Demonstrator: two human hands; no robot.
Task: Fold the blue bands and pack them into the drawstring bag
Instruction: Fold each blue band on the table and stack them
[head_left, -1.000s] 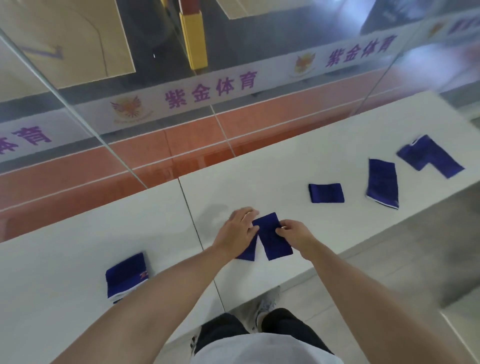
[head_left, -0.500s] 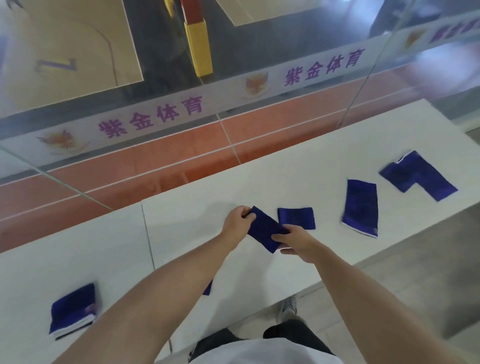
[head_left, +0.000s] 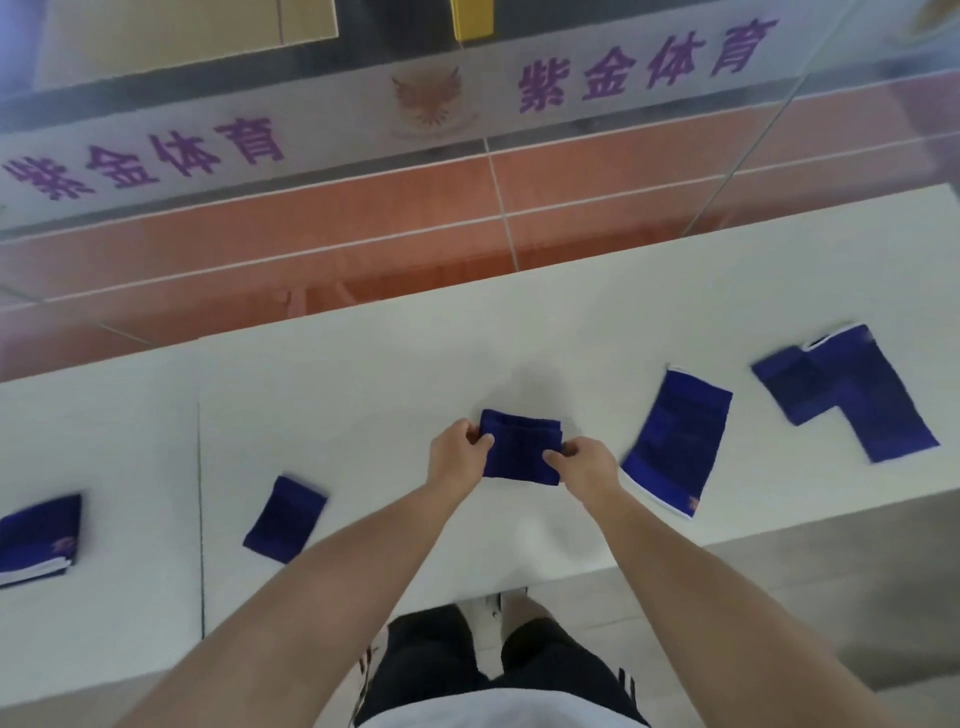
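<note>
A white surface runs across the view, a thin seam splitting it at the left. Behind it stands a glass wall with a frosted strip of purple characters and an orange emblem; orange flooring shows through the glass.

Five blue cloth pieces lie spread along the surface, none touching another. At the far left edge sits a folded stack with a white hem and a small orange mark. Right of the seam lies a small band, tilted, its long axis running from near-left to far-right. Right of the hands rests a long band with a white hem at its near end, its long axis leaning from near-left to far-right. Farthest right is an L-shaped piece, well apart from the hands.

The held band is at the centre, folded, its long axis lying left to right, roughly parallel to the surface's near edge. The left hand pinches its left edge, and the right hand pinches its right edge, each grip closed on the cloth. Nothing lies between the hands and the neighbouring bands. Below, dark shorts and white shoes show by the surface's near edge.
</note>
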